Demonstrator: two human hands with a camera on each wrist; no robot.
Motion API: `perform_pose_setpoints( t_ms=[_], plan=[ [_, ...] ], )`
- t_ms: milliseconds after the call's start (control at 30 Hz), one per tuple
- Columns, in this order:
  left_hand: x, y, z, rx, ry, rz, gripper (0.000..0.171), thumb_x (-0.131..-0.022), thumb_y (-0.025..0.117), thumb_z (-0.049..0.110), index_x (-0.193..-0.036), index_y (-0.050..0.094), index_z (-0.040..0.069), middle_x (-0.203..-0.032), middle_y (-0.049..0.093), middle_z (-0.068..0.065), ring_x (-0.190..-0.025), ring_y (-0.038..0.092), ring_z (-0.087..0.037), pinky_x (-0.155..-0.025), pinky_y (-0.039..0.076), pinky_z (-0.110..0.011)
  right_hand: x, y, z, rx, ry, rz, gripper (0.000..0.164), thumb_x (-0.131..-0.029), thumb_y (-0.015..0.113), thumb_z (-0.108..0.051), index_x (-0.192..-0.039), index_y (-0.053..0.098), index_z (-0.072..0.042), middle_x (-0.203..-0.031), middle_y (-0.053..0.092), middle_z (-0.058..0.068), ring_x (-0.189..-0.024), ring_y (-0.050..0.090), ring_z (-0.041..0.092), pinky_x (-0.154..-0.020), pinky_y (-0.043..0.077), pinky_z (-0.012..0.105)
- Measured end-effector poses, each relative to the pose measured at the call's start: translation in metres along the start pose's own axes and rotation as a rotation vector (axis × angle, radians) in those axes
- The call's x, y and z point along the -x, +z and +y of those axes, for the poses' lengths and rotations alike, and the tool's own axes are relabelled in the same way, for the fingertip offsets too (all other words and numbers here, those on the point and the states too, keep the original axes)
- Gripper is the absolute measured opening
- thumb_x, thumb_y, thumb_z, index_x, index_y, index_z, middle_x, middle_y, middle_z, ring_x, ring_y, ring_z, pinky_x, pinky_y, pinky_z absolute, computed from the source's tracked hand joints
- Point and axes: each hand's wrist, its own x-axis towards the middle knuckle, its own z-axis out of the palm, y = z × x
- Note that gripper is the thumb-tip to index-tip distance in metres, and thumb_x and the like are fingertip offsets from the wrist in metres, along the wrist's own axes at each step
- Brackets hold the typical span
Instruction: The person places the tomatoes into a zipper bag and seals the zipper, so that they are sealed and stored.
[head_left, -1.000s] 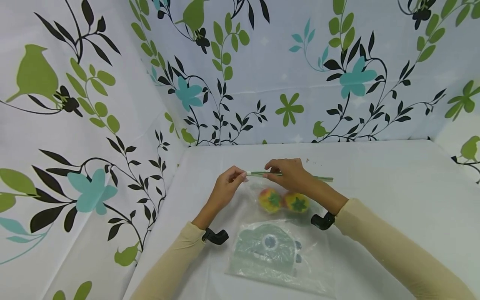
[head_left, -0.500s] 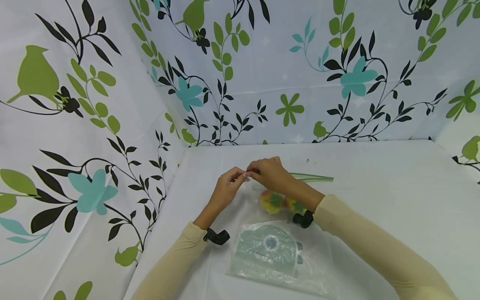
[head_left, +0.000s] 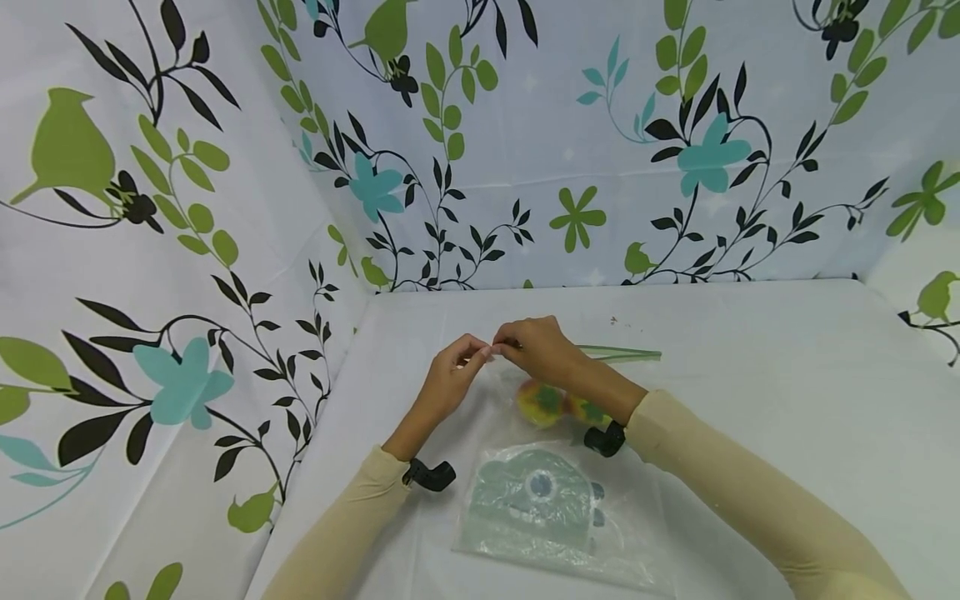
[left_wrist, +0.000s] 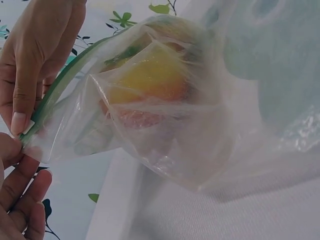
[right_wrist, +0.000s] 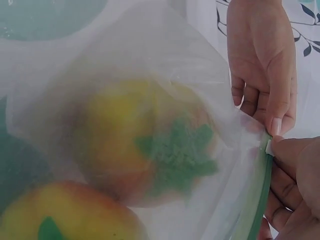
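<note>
A clear slider zip bag with a pale green print lies toward me, its green zip strip at the far end. Inside show two round yellow-red fruits with green leafy tops. My left hand pinches the bag's corner at the left end of the strip. Right beside it, my right hand pinches the small white slider between thumb and fingers. In the left wrist view the thumbs meet at the corner, and the bag's fruit end bulges below the strip.
The bag lies on a white table. Behind it hangs a white cloth printed with leaves, flowers and birds, and a similar cloth runs along the left side. A black camera is strapped to my left wrist.
My right hand has moved left along the zip strip until it met my left hand, and now grips the slider there. Over the last half second both hands have stayed almost still.
</note>
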Motion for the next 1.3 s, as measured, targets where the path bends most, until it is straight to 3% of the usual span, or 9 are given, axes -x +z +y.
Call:
perform_pose_setpoints(
  t_ms=[167,267,567,733,1000,1067,1200,1300],
  plan=[
    [0.002,-0.003,0.001,-0.002,-0.001,-0.001,0.021,-0.110,0.059,0.030,-0.110,0.071,0.013,-0.106,0.075,-0.004,-0.105,0.069,-0.019,-0.093,0.051,-0.040,0.003,-0.004,0.001,0.014,0.012,-0.031,0.016,-0.104,0.069,-0.020,-0.107,0.079,-0.008,-0.096,0.080,0.001,-0.084,0.072,0.014,-0.086,0.054,0.043],
    [0.002,-0.005,-0.007,-0.010,-0.003,0.010,0.019,-0.109,0.060,0.031,-0.109,0.071,0.015,-0.105,0.075,-0.002,-0.103,0.069,-0.017,-0.091,0.050,-0.036,0.008,-0.006,0.004,0.000,0.023,-0.042,0.016,-0.104,0.069,-0.020,-0.108,0.079,-0.008,-0.096,0.079,0.001,-0.085,0.072,0.014,-0.089,0.053,0.045],
    [0.004,-0.006,-0.009,0.012,0.002,0.030,0.022,-0.109,0.062,0.028,-0.109,0.072,0.008,-0.104,0.075,-0.008,-0.102,0.069,-0.025,-0.088,0.047,-0.037,0.024,-0.015,0.022,-0.051,0.025,-0.075,0.016,-0.105,0.068,-0.017,-0.109,0.078,-0.007,-0.100,0.079,0.005,-0.089,0.074,0.016,-0.086,0.059,0.041],
    [0.005,-0.010,-0.012,0.009,-0.008,0.041,0.022,-0.109,0.061,0.026,-0.110,0.072,0.007,-0.104,0.073,-0.008,-0.101,0.068,-0.023,-0.085,0.048,-0.032,0.035,-0.026,0.034,-0.092,0.030,-0.099,0.017,-0.105,0.067,-0.015,-0.112,0.076,-0.003,-0.104,0.079,0.010,-0.094,0.074,0.021,-0.091,0.056,0.048],
    [0.007,-0.020,-0.021,0.029,-0.046,0.055,0.020,-0.109,0.060,0.026,-0.111,0.071,0.008,-0.105,0.073,-0.007,-0.101,0.065,-0.017,-0.087,0.050,-0.030,0.059,-0.044,0.060,-0.118,0.119,-0.103,0.016,-0.105,0.066,-0.013,-0.113,0.075,-0.002,-0.103,0.078,0.012,-0.095,0.072,0.023,-0.099,0.050,0.059],
    [0.008,-0.022,-0.023,0.037,-0.061,0.059,0.019,-0.109,0.061,0.025,-0.110,0.071,0.010,-0.105,0.072,-0.007,-0.100,0.065,-0.017,-0.086,0.050,-0.029,0.065,-0.048,0.067,-0.103,0.127,-0.099,0.016,-0.105,0.066,-0.013,-0.113,0.075,-0.003,-0.102,0.078,0.011,-0.094,0.071,0.023,-0.097,0.050,0.057],
    [0.009,-0.023,-0.026,0.062,-0.080,0.072,0.017,-0.109,0.062,0.022,-0.109,0.071,0.008,-0.104,0.072,-0.011,-0.099,0.063,-0.017,-0.085,0.048,-0.027,0.074,-0.056,0.080,-0.085,0.147,-0.093,0.014,-0.104,0.067,-0.012,-0.112,0.075,-0.004,-0.100,0.077,0.009,-0.092,0.069,0.021,-0.081,0.055,0.044],
    [0.009,-0.023,-0.027,0.076,-0.081,0.070,0.019,-0.109,0.061,0.021,-0.111,0.070,0.005,-0.106,0.071,-0.015,-0.097,0.062,-0.018,-0.083,0.046,-0.025,0.079,-0.062,0.087,-0.077,0.151,-0.089,0.013,-0.104,0.067,-0.011,-0.111,0.076,-0.004,-0.098,0.077,0.008,-0.091,0.068,0.020,-0.081,0.055,0.043]
  ],
)
